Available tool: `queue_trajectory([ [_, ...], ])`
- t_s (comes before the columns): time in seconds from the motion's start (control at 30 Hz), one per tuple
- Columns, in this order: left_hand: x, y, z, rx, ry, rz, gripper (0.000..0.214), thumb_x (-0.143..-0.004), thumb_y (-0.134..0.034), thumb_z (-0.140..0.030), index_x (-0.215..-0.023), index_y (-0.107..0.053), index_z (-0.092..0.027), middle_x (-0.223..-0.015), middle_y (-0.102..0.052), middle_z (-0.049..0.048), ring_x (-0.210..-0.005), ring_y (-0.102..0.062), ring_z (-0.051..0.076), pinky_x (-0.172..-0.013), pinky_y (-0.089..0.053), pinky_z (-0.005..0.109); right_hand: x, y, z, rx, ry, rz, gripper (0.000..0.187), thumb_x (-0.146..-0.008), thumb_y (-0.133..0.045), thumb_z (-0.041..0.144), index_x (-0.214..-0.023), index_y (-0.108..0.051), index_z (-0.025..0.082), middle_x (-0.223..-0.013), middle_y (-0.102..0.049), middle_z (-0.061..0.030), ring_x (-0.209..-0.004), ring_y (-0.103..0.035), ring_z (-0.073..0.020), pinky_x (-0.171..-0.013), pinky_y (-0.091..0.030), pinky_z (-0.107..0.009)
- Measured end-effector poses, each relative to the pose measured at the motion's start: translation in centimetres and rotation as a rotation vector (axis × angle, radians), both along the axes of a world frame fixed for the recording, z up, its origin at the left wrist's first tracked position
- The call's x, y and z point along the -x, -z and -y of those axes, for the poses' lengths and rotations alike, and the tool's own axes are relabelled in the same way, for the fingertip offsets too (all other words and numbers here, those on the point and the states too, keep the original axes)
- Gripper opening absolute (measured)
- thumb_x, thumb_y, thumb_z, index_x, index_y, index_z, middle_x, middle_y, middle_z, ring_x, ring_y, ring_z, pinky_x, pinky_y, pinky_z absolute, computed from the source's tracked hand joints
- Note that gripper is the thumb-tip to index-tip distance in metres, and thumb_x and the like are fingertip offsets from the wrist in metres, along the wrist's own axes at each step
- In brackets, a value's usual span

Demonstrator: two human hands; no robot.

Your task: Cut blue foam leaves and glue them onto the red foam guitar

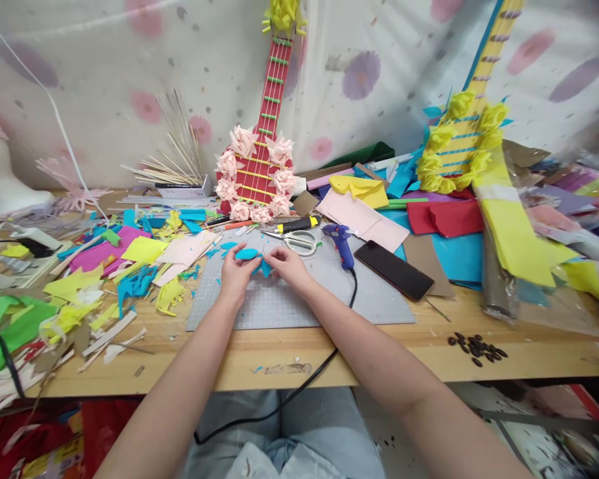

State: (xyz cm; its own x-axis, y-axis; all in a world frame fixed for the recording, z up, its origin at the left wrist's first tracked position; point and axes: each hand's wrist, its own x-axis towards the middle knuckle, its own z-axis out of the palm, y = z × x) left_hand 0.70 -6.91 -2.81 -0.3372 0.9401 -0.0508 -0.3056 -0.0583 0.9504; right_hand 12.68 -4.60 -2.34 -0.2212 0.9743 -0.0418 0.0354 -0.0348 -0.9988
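Observation:
Over the grey cutting mat (289,313), both hands meet on a small blue leaf-shaped paper piece (265,267). My left hand (238,271) is closed, its thumb and fingers pinching the blue paper; another blue leaf (247,254) shows above its thumb. My right hand (288,265) pinches the same piece from the right, fingertips together. Beyond the left fingers lies one more blue leaf (228,245). Just behind my right hand are white-handled scissors (302,243) and a yellow-and-black utility knife (298,224). A blue glue gun (339,245) rests to the right.
A black phone (394,269) lies right of the mat, near brown seeds (476,348). Paper scraps (140,249) crowd the left. A red paper guitar (259,166) and a yellow one (459,143) lean at the back. The glue gun's cord (324,366) crosses the table edge.

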Motion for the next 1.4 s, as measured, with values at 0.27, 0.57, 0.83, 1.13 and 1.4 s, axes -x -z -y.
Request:
queue_trajectory([
  [0.27,0.0,0.0,-0.2,-0.029,-0.011,0.047,0.06,-0.047,-0.077,-0.014,-0.101,-0.051,-0.016,-0.071,-0.066,-0.0007,-0.067,-0.064,0.013,-0.069,-0.049,0.026,0.0,0.4,-0.3,0.012,0.011,0.013,0.019,-0.069,-0.064,0.029,-0.061,-0.052,0.016,-0.051,-0.053,0.006,-0.04,-0.047,-0.0054,-0.038,-0.039,-0.017],
  [0.57,0.1,0.2,-0.2,-0.04,0.011,0.036,0.063,-0.045,-0.08,-0.014,-0.102,-0.052,-0.016,-0.072,-0.067,-0.0002,-0.072,-0.066,0.015,-0.073,-0.051,0.029,0.0,0.2,-0.1,0.023,0.007,0.033,0.015,-0.071,-0.061,0.023,-0.061,-0.051,0.017,-0.051,-0.053,0.0063,-0.039,-0.047,-0.0051,-0.039,-0.039,-0.017],
  [0.83,0.2,-0.1,-0.1,0.013,0.053,0.051,0.067,-0.043,-0.079,-0.014,-0.104,-0.05,-0.016,-0.071,-0.067,0.0006,-0.072,-0.065,0.016,-0.071,-0.05,0.031,-0.2,-0.3,0.1,0.051,-0.004,0.029,0.015,-0.07,-0.062,0.02,-0.06,-0.051,0.016,-0.051,-0.053,0.0062,-0.04,-0.048,-0.0054,-0.039,-0.039,-0.017],
  [1.13,0.3,0.0,0.0,0.009,0.079,0.041,0.071,-0.042,-0.08,-0.015,-0.107,-0.05,-0.017,-0.072,-0.066,-0.0009,-0.076,-0.065,0.016,-0.077,-0.049,0.033,-0.3,-0.5,0.2,0.054,-0.005,0.059,0.015,-0.073,-0.059,0.017,-0.061,-0.051,0.016,-0.051,-0.053,0.0066,-0.039,-0.046,-0.0041,-0.039,-0.039,-0.016],
  [1.4,0.1,-0.2,0.1,0.056,0.061,0.066,0.067,-0.048,-0.076,-0.01,-0.108,-0.049,-0.017,-0.073,-0.066,0.0005,-0.073,-0.064,0.015,-0.07,-0.049,0.029,-0.7,-0.8,0.4,0.084,-0.027,0.029,0.015,-0.073,-0.061,0.023,-0.062,-0.052,0.017,-0.053,-0.054,0.0057,-0.042,-0.049,-0.0056,-0.041,-0.04,-0.017],
])
